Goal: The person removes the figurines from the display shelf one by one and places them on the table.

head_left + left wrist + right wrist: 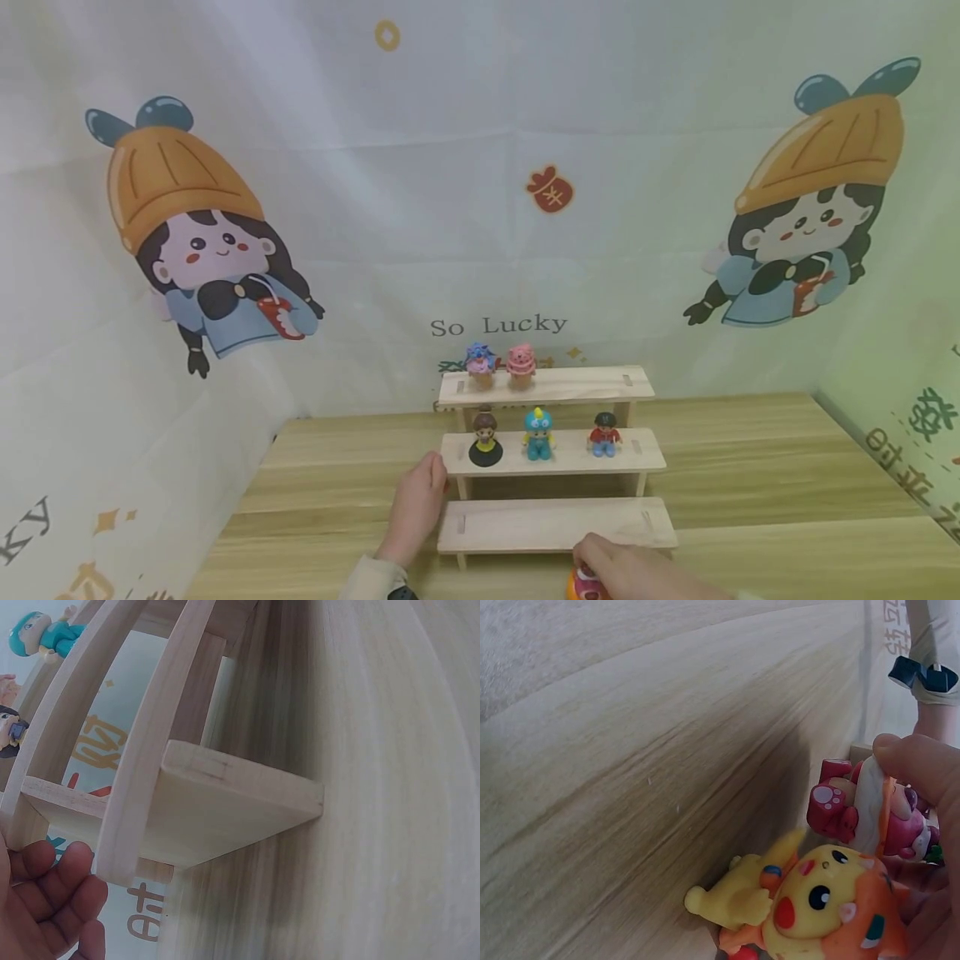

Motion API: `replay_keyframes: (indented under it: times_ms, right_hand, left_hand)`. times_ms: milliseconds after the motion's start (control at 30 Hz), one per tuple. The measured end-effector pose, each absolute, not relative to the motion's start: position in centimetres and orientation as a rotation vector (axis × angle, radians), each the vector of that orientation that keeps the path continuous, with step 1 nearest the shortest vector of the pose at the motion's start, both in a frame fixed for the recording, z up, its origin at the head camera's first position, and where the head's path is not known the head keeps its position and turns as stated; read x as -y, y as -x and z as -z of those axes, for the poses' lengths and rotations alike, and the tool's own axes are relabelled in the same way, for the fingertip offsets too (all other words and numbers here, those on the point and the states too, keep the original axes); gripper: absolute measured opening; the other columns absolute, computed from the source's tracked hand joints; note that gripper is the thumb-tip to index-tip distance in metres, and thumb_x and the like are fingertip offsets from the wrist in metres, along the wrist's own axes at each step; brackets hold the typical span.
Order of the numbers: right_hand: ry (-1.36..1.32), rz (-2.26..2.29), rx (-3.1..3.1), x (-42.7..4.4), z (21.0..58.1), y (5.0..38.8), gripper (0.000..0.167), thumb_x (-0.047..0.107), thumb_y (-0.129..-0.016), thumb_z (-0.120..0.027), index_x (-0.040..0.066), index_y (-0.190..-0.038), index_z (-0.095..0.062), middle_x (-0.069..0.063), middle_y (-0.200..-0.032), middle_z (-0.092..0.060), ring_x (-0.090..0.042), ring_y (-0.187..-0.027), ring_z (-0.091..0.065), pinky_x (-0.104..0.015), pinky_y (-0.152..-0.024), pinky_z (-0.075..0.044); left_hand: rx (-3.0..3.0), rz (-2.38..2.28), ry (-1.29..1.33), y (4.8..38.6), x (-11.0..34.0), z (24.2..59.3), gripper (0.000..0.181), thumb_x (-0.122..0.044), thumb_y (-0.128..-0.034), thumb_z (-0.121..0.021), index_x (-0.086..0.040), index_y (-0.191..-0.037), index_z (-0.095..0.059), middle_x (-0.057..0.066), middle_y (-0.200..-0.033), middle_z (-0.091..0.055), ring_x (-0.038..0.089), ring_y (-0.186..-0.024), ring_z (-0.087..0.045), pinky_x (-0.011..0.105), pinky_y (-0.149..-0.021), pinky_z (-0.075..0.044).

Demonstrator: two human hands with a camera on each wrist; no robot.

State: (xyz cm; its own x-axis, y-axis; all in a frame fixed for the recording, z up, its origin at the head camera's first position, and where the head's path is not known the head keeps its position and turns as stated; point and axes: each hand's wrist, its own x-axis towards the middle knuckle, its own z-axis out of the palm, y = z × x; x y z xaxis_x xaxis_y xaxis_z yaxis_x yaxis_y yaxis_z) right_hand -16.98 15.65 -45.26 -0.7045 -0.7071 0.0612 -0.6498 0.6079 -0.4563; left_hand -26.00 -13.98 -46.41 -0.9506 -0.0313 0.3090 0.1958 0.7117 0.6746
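My right hand (626, 571) grips a pink bear figure (829, 802) with a white and orange band, thumb on one side. A yellow toy figure (810, 896) in an orange hood sits against the same hand's fingers. Both are low in front of the bottom shelf (555, 525). My left hand (418, 504) is at the left end of the middle shelf (573, 450). In the left wrist view its fingers (67, 892) curl loosely beside the wood, with nothing seen in the palm; whether they touch the shelf is unclear.
On the middle shelf stand a figure in a black and yellow dress (486, 442), a teal-hooded figure (538, 437) and a red-jacketed figure (604, 437). Blue (480, 362) and pink (521, 364) cone-shaped figures stand on the top shelf (577, 385). A printed cloth (360, 250) hangs behind the wooden table (750, 467).
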Motion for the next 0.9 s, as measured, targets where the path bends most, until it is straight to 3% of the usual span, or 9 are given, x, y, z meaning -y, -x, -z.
replay_keyframes:
  times_ms: [633,900]
  right_hand:
    - [1.246,0.606,-2.762,-15.1,46.6,17.1,0.041,0.057,-0.091,-0.052,0.018,-0.101,-0.045,0.017,-0.084,-0.041,0.007,-0.060,-0.040,-0.012,-0.053,-0.037]
    - [1.251,0.450,-2.787,-14.7,46.1,17.2,0.051,0.062,-0.091,-0.046,0.016,-0.114,-0.050,0.013,-0.091,-0.045,0.004,-0.060,-0.038,-0.014,-0.051,-0.036]
  left_hand:
    - [2.686,1.101,0.093,26.0,14.0,46.2,0.033,-0.019,-0.1022,-0.032,-0.009,-0.077,-0.051,0.003,-0.066,-0.055,0.011,-0.054,-0.041,0.024,-0.051,-0.037]
    - [2.672,1.112,0.100,26.0,14.0,46.2,0.032,-0.018,-0.1022,-0.033,-0.009,-0.077,-0.051,0.003,-0.066,-0.055,0.012,-0.055,-0.042,0.025,-0.052,-0.038]
